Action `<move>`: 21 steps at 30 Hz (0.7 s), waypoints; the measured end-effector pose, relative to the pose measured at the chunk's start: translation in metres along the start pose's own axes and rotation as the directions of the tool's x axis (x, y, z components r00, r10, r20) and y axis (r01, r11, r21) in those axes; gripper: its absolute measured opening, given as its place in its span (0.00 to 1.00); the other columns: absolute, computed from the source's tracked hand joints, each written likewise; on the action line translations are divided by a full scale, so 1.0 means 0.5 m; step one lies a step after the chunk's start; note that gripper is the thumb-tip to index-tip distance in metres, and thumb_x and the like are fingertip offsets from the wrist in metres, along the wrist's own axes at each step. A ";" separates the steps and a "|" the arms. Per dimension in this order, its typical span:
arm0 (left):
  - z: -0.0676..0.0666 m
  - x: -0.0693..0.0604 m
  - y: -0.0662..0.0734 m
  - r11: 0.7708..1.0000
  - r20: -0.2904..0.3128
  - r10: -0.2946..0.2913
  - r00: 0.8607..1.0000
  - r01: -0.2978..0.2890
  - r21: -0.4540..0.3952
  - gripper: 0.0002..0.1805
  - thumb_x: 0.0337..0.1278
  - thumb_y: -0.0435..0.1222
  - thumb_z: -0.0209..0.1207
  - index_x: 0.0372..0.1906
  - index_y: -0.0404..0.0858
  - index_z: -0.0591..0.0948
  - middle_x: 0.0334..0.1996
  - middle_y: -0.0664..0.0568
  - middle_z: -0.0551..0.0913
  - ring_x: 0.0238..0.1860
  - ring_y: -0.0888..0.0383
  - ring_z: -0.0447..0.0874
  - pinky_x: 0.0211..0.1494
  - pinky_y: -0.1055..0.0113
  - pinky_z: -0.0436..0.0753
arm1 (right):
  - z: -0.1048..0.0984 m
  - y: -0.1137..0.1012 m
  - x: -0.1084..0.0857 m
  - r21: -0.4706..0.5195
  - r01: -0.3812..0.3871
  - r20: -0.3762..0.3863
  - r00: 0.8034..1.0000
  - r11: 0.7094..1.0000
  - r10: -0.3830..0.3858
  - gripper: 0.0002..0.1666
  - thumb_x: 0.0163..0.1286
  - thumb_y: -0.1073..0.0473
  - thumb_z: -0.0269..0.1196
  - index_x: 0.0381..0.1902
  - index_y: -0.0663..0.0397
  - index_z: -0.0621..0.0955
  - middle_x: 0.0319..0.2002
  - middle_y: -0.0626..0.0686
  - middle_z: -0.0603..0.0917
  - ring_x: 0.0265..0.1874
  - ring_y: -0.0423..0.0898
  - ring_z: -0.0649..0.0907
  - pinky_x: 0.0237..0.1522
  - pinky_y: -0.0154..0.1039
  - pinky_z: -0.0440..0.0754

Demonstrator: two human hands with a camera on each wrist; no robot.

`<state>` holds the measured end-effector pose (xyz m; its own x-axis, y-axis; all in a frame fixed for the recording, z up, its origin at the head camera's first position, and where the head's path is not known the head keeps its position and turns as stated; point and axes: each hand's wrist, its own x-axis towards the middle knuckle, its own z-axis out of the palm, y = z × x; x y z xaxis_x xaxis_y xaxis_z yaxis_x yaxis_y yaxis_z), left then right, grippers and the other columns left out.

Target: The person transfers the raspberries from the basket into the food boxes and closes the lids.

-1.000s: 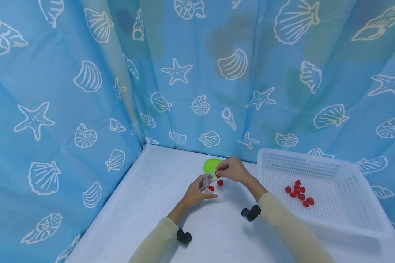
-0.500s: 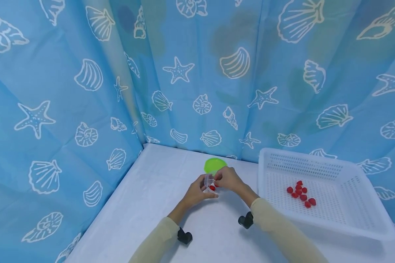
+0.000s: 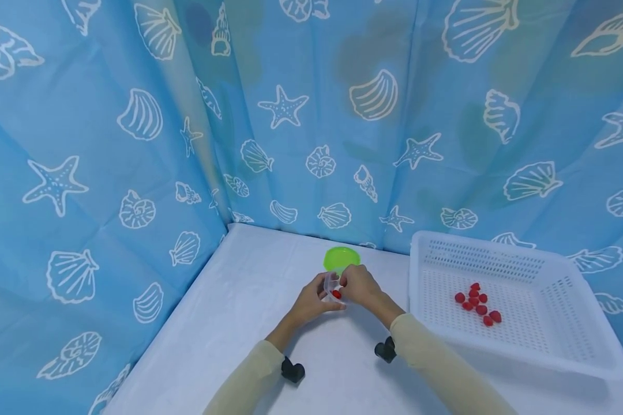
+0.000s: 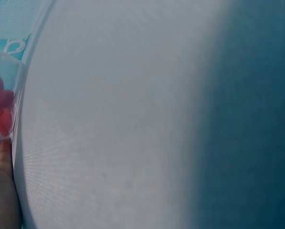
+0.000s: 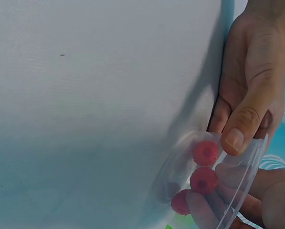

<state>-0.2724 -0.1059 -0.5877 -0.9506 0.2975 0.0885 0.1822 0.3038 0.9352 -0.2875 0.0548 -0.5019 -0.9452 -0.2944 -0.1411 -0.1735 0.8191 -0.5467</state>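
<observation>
My left hand (image 3: 308, 302) grips a clear plastic container (image 3: 329, 282), tilted on its side above the table. In the right wrist view its thumb lies over the rim of the container (image 5: 251, 160). My right hand (image 3: 360, 286) reaches inside, thumb and finger pinching a red berry (image 5: 204, 180). Two more berries lie in the container, one near the left thumb (image 5: 205, 153) and one lower down (image 5: 180, 202). The left wrist view catches red berries (image 4: 2, 121) through the clear wall, above part of my left hand (image 4: 3, 195).
A bright green round piece (image 3: 341, 258) lies behind the container, near the curtain (image 3: 291, 132). On the right of the white table (image 3: 228, 300) stands a white perforated basket (image 3: 524, 354) with several red berries (image 3: 481, 309) in it.
My right hand has moved from the container's opening down and into it, carrying a berry. My left hand keeps its grip on the container, nearly still.
</observation>
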 end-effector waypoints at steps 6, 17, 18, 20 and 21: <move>0.000 -0.002 0.000 1.000 0.001 0.010 1.000 -0.010 -0.006 0.42 0.45 0.45 0.75 0.67 0.51 0.68 0.66 0.56 0.71 0.68 0.56 0.67 0.65 0.62 0.72 | -0.005 -0.003 -0.002 0.000 -0.008 0.022 1.000 1.000 0.008 0.04 0.61 0.65 0.70 0.28 0.57 0.84 0.19 0.48 0.79 0.22 0.44 0.79 0.26 0.32 0.81; 0.005 -0.002 0.004 0.999 -0.012 -0.041 0.999 0.041 -0.016 0.44 0.42 0.48 0.76 0.67 0.51 0.68 0.63 0.61 0.73 0.67 0.59 0.69 0.63 0.63 0.74 | -0.099 -0.016 -0.017 0.024 0.115 -0.027 0.993 0.993 -0.114 0.09 0.64 0.60 0.67 0.39 0.58 0.88 0.32 0.49 0.86 0.29 0.43 0.82 0.36 0.38 0.85; 0.005 -0.002 0.004 0.999 -0.013 -0.044 0.999 0.044 -0.019 0.45 0.41 0.49 0.76 0.68 0.50 0.68 0.63 0.60 0.74 0.67 0.59 0.68 0.63 0.62 0.74 | -0.114 -0.017 -0.019 0.018 0.126 -0.029 0.992 0.992 -0.125 0.09 0.65 0.59 0.67 0.40 0.58 0.87 0.33 0.50 0.86 0.31 0.44 0.82 0.37 0.39 0.85; 0.006 -0.002 0.004 0.999 -0.017 -0.051 0.999 0.051 -0.017 0.46 0.41 0.50 0.76 0.68 0.50 0.67 0.63 0.60 0.74 0.67 0.58 0.68 0.63 0.62 0.73 | -0.144 -0.016 -0.027 -0.005 0.136 -0.040 0.990 0.991 -0.136 0.10 0.65 0.59 0.66 0.41 0.58 0.87 0.35 0.51 0.87 0.34 0.46 0.83 0.39 0.41 0.85; 0.007 -0.003 0.004 0.998 -0.018 -0.055 0.998 0.055 -0.015 0.46 0.40 0.50 0.76 0.68 0.50 0.67 0.63 0.60 0.74 0.67 0.58 0.68 0.63 0.61 0.73 | -0.159 -0.013 -0.031 -0.014 0.139 -0.046 0.989 0.990 -0.140 0.10 0.65 0.58 0.66 0.41 0.58 0.87 0.36 0.52 0.87 0.35 0.47 0.83 0.39 0.41 0.85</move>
<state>-0.2699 -0.1027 -0.5871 -0.9637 0.2636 0.0433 0.1260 0.3058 0.9437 -0.2935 0.0931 -0.4306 -0.9233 -0.3832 -0.0252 -0.3073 0.7767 -0.5498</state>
